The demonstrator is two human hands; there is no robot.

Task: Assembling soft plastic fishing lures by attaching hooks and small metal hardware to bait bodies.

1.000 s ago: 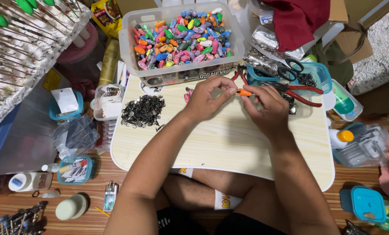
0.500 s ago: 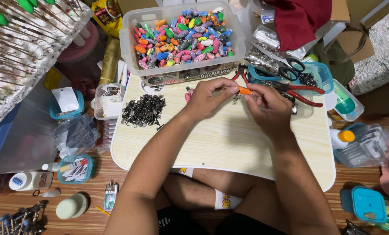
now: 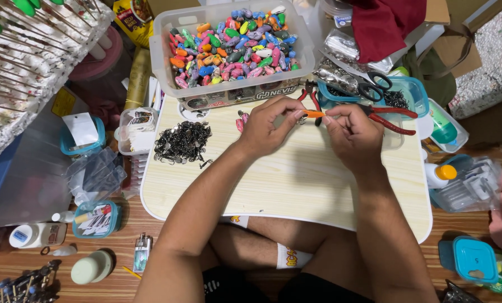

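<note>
Light wood-grain lap table (image 3: 296, 179) sits across my legs, rounded corners, on a wooden plank floor (image 3: 167, 235). On the table: clear plastic bin of multicoloured lures (image 3: 232, 42) at the far edge, pile of small black metal clips (image 3: 182, 142) far-left, a pink lure (image 3: 241, 122) just beside my left hand (image 3: 269, 124), red-handled pliers (image 3: 387, 114) far-right, black-handled scissors (image 3: 369, 88) just behind them. On the floor left of the table: blue-rimmed tub (image 3: 95, 219), white bottle (image 3: 37, 235), lighter (image 3: 142, 252). Floor right: teal-lidded box (image 3: 474, 259), yellow-capped bottle (image 3: 440, 174).
</note>
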